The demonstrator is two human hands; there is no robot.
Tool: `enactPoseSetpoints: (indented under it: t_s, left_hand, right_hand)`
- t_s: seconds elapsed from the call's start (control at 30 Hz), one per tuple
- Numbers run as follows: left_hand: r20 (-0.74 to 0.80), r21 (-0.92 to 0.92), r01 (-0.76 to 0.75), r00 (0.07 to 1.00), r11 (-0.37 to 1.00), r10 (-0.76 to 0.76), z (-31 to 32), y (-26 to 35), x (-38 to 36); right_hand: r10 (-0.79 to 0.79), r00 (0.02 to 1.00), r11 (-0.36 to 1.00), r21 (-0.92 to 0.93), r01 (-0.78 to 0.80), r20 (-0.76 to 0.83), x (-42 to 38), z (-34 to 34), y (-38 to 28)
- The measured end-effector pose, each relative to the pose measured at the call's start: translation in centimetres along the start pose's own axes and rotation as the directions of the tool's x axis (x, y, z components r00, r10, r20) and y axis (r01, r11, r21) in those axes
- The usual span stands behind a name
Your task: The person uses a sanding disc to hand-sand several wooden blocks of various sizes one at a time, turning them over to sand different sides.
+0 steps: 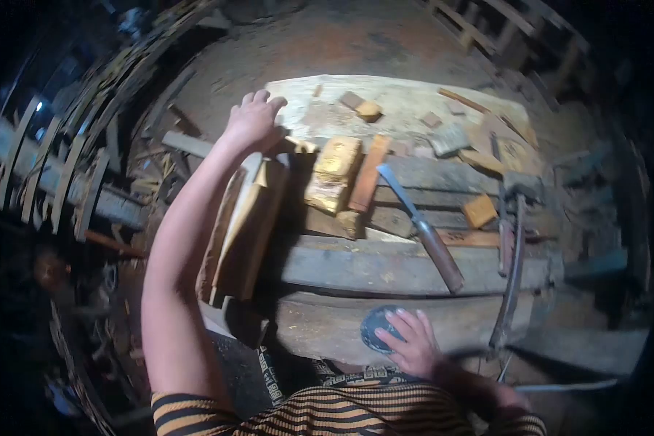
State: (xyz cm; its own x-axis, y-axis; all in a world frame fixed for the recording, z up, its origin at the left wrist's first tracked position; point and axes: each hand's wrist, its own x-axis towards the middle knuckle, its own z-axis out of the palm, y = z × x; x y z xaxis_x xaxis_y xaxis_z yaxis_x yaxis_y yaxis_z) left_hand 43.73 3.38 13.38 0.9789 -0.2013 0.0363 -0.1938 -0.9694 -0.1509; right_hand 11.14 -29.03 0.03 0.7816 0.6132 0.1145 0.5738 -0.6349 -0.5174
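My left hand (254, 120) is palm down, fingers partly extended, at the left corner of the pale board (309, 109). Its underside is hidden; I cannot tell whether it grasps anything. My right hand (414, 341) has its fingers laid over the edge of the round dark object (379, 328), at the near side of the bench (356, 267). I cannot tell whether the grip is closed, or whether this object is a container.

Long wood pieces (251, 232) lie beneath my left forearm, beside a pale surface; I cannot tell whether that surface is a container wall. The yellow block (334, 174) lies on the bench, left of the reddish wood strip (370, 173). The chisel (432, 247) lies diagonally to the right, blade end pointing away from me.
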Motion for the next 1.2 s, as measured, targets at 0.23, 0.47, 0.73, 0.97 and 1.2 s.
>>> enactPoseSetpoints:
  t_s: [0.23, 0.47, 0.73, 0.97, 1.2]
  left_hand:
    - [0.111, -0.153, -0.553, 0.814, 0.819, 0.57, -4.9, 8.7, -12.5]
    - [0.599, -0.794, 0.166, 0.375, 0.585, 0.708, -4.1, 8.0, -31.1]
    - [0.762, -0.545, 0.727, 0.637, 0.419, -0.115, 19.0, -0.6, -52.8]
    - [0.838, -0.528, 0.697, 0.519, -0.484, -0.167, 28.3, 8.0, -55.2]
    - [0.852, -0.269, 0.477, 0.523, -0.837, 0.024, 31.8, 10.7, -54.8]
  right_hand:
    - [-0.026, 0.985, 1.0, 0.013, 0.029, -0.172, -0.7, 1.3, 0.4]
    - [-0.074, 0.977, 0.996, -0.056, 0.064, -0.198, -1.8, 2.2, 0.6]
    - [-0.132, 0.959, 0.987, -0.12, 0.105, -0.251, -1.6, 3.3, 0.7]
    - [-0.172, 0.952, 0.978, -0.16, 0.135, -0.251, -1.3, 3.0, 0.3]
    - [-0.161, 0.959, 0.979, -0.162, 0.124, -0.235, -1.2, 3.0, 0.0]
